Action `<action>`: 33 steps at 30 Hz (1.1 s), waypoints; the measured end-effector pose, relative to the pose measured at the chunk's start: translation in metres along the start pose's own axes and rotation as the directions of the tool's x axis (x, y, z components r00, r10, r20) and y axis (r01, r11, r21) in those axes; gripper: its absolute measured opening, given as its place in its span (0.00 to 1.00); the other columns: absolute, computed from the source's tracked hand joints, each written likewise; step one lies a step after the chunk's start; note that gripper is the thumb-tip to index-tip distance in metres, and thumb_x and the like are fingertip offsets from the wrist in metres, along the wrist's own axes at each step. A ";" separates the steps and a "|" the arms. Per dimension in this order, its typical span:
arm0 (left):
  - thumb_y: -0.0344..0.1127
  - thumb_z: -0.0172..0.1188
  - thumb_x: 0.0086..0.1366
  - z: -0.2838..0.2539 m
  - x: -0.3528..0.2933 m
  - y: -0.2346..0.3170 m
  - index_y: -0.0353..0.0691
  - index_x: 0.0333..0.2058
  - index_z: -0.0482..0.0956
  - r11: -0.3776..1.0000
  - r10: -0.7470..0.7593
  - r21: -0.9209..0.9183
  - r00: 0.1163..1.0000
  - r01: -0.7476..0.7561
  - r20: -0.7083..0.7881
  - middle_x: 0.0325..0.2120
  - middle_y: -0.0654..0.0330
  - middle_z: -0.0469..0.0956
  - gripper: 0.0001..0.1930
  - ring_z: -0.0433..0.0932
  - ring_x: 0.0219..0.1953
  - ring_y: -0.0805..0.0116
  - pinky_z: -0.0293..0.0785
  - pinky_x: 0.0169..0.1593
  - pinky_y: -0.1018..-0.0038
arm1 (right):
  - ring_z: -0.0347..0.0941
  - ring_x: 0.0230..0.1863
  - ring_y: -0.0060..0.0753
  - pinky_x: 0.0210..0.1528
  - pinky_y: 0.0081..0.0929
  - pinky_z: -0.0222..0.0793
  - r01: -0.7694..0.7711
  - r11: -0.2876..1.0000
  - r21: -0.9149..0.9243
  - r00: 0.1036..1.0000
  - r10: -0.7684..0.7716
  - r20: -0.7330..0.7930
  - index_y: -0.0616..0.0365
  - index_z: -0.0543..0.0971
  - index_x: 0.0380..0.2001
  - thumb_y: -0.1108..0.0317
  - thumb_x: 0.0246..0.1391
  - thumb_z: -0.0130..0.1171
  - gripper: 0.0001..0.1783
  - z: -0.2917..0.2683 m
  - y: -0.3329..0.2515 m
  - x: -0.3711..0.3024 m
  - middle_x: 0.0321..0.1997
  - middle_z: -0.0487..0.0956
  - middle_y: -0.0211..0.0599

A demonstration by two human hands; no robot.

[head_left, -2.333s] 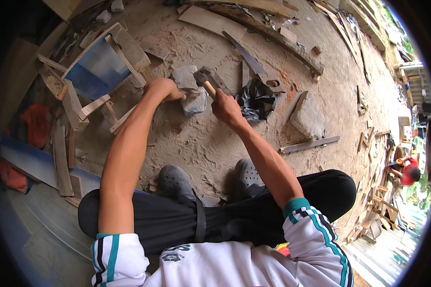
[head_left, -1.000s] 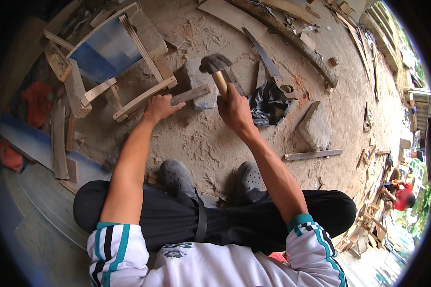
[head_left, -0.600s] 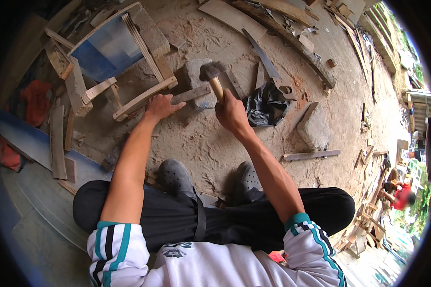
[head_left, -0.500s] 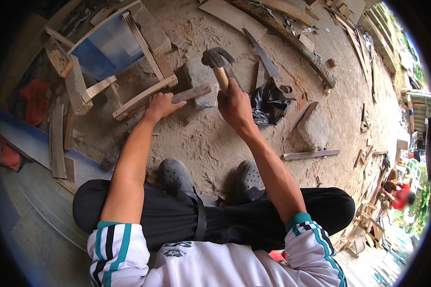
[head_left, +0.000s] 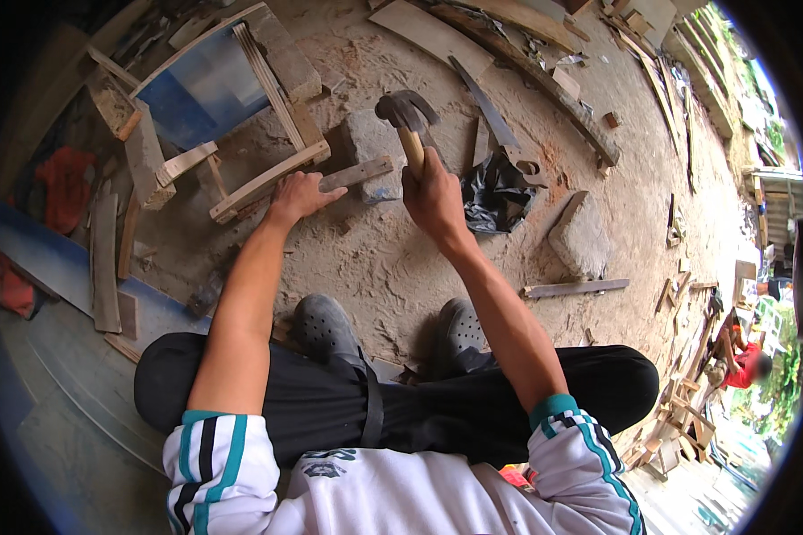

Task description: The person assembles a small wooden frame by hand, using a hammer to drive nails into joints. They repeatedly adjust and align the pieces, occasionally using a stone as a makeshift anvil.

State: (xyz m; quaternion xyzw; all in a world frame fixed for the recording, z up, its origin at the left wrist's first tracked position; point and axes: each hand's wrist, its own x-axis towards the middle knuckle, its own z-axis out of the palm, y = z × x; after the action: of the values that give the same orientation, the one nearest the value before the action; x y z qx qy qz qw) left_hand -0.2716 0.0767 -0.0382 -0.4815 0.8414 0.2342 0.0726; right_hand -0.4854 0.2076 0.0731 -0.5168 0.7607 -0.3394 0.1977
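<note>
My right hand point(head_left: 435, 198) is closed round the wooden handle of a claw hammer point(head_left: 411, 145). Its dark metal head is held up in front of a pale stone block point(head_left: 366, 134). My left hand point(head_left: 302, 196) grips a narrow wooden strip point(head_left: 362, 172), with the thumb lying along it. The strip's free end, with small dark marks, reaches across the block toward the hammer. Just beyond my left fingers stands a small wooden frame point(head_left: 263, 184) with a blue panel point(head_left: 201, 94); whether the strip touches the frame is hidden by my hand.
Right of the hammer lie a black plastic bag point(head_left: 498, 201) and a handsaw point(head_left: 486, 102). A rough stone point(head_left: 582, 239) and a wood strip point(head_left: 575, 288) sit farther right. Boards point(head_left: 107, 263) and orange cloth point(head_left: 65, 189) lie at left. Another person point(head_left: 742, 361) is at far right.
My right hand and the hammer have shifted very slightly left. My left hand stays on the strip. The person at far right has moved their arms.
</note>
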 end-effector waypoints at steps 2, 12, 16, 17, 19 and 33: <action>0.72 0.56 0.53 -0.004 0.001 0.002 0.37 0.36 0.81 1.000 0.000 0.013 1.000 0.000 0.029 0.35 0.43 0.81 0.37 0.79 0.43 0.43 0.74 0.47 0.52 | 0.73 0.33 0.69 0.30 0.53 0.68 -0.008 1.000 -0.010 1.000 0.008 0.006 0.61 0.66 0.36 0.67 0.54 0.55 0.12 0.014 0.019 -0.009 0.26 0.75 0.63; 0.73 0.56 0.51 0.004 0.005 -0.004 0.36 0.34 0.82 1.000 0.025 -0.012 1.000 -0.025 -0.009 0.34 0.42 0.81 0.38 0.79 0.42 0.43 0.74 0.46 0.52 | 0.75 0.39 0.67 0.42 0.54 0.70 -0.167 0.981 -0.098 0.970 0.181 0.164 0.62 0.71 0.40 0.64 0.50 0.56 0.16 0.008 0.042 0.001 0.35 0.78 0.63; 0.75 0.56 0.49 -0.002 0.006 -0.002 0.35 0.33 0.82 0.999 0.022 -0.051 0.998 -0.020 0.052 0.33 0.42 0.81 0.40 0.80 0.41 0.44 0.74 0.45 0.53 | 0.75 0.40 0.67 0.42 0.54 0.69 -0.190 0.978 -0.089 0.965 0.203 0.166 0.62 0.72 0.41 0.64 0.50 0.56 0.17 0.001 0.045 0.004 0.35 0.78 0.63; 0.76 0.55 0.49 -0.004 0.006 -0.001 0.35 0.33 0.82 0.999 0.021 -0.048 0.998 -0.018 0.064 0.33 0.42 0.81 0.41 0.80 0.41 0.44 0.74 0.45 0.53 | 0.75 0.40 0.67 0.42 0.54 0.69 -0.193 0.977 -0.087 0.964 0.205 0.168 0.62 0.72 0.41 0.64 0.49 0.56 0.17 0.002 0.049 0.003 0.35 0.78 0.63; 0.78 0.54 0.48 -0.007 0.006 0.002 0.34 0.32 0.82 0.999 0.015 -0.043 0.996 -0.012 0.087 0.32 0.42 0.81 0.43 0.80 0.41 0.44 0.74 0.44 0.54 | 0.75 0.40 0.66 0.42 0.54 0.69 -0.203 0.975 -0.090 0.961 0.216 0.174 0.62 0.71 0.41 0.63 0.49 0.56 0.17 0.005 0.055 0.001 0.35 0.78 0.64; 0.81 0.55 0.45 -0.005 0.005 0.014 0.33 0.34 0.82 0.997 0.014 -0.079 0.999 -0.011 0.034 0.35 0.42 0.81 0.47 0.79 0.42 0.45 0.74 0.47 0.56 | 0.74 0.30 0.67 0.31 0.55 0.67 0.015 1.000 0.003 1.000 -0.015 -0.018 0.58 0.67 0.38 0.62 0.55 0.58 0.15 0.003 0.020 -0.008 0.24 0.77 0.60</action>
State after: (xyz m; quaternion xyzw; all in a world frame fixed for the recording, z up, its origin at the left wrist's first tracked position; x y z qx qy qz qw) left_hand -0.2856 0.0766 -0.0310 -0.4748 0.8332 0.2757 0.0666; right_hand -0.4934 0.2191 0.0559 -0.5190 0.7581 -0.3465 0.1892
